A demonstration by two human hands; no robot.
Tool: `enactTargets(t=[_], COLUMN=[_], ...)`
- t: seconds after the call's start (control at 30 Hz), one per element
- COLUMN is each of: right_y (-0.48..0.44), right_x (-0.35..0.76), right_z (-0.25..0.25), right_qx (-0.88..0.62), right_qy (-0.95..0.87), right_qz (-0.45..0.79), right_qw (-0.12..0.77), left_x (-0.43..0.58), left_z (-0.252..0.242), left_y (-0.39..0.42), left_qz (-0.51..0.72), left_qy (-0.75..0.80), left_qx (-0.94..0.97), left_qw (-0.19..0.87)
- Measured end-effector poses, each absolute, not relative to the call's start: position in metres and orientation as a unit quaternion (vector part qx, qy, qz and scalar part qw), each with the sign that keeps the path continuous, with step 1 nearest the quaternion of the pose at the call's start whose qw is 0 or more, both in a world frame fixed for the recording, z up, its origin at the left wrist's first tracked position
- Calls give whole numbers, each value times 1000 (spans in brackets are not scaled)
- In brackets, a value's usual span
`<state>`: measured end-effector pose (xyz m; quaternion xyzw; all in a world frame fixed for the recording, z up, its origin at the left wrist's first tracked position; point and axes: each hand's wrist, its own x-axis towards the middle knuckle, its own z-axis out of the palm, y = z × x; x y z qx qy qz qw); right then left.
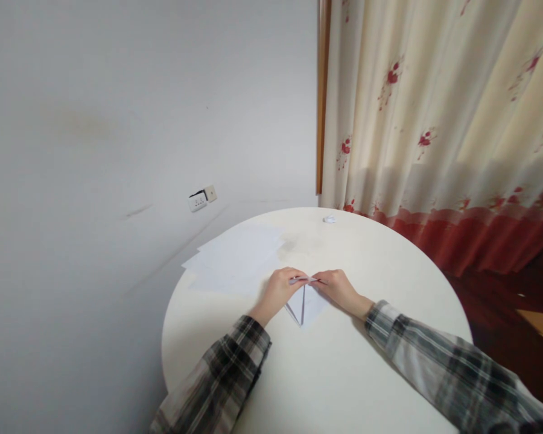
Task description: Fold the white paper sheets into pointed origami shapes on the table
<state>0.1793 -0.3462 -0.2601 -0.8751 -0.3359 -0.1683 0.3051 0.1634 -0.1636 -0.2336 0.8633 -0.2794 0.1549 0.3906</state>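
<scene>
A folded white paper (pixel 313 306) lies at the middle of the round table, its pointed end toward me and a crease or slit running up its centre. My left hand (pixel 283 288) pinches its far left edge between thumb and fingers. On the far right edge, my right hand (pixel 338 289) is closed in a pinch too. The fingertips of both hands nearly meet at the paper's far end, where a small flap stands slightly raised. Parts of the paper are hidden beneath the hands.
Several loose white sheets (pixel 239 256) overlap on the left of the white round table (pixel 389 259). A small crumpled or folded white piece (pixel 329 220) sits near the far edge. Behind are a wall with a socket (pixel 198 202) and a flowered curtain (pixel 398 132).
</scene>
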Motion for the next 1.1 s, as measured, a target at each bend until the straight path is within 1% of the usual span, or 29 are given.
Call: enactTargets(t=[0.13,0.23,0.33,0.4,0.5,0.57,0.67,0.9,1.0,1.1], right_y=[-347,-345,-344,-344,-345,-346,-346,-349,-349,-347], right_x=[180,178,177,177,179,180,181,183,183,181], right_z=[-261,-261,-259,-259,-259,-258,-258,-260,-261,-261], right_qx=[-882,-888,-891,-892,-891,-888,-882,-865,-872,-879], right_qy=[-331,-327,-323,-324,-330,-337,-344,-323,-306,-316], right_qz=[-168,-168,-172,-176,-180,-180,-174,-124,-123,-140], right_qw=[290,276,269,262,255,257,271,363,363,329], left_x=[162,146,123,110,103,106,118,125,122,121], left_z=[-232,-227,-227,-230,-239,-247,-259,-268,-264,-262], left_y=[-156,-153,-152,-152,-154,-158,-161,-162,-162,-162], left_qz=[185,261,329,309,213,181,166,158,161,145], left_qy=[-279,-268,-264,-331,-405,-385,-338,-328,-326,-326], left_qx=[882,883,869,864,872,886,907,917,917,924], left_qw=[333,284,257,221,176,181,190,163,162,141])
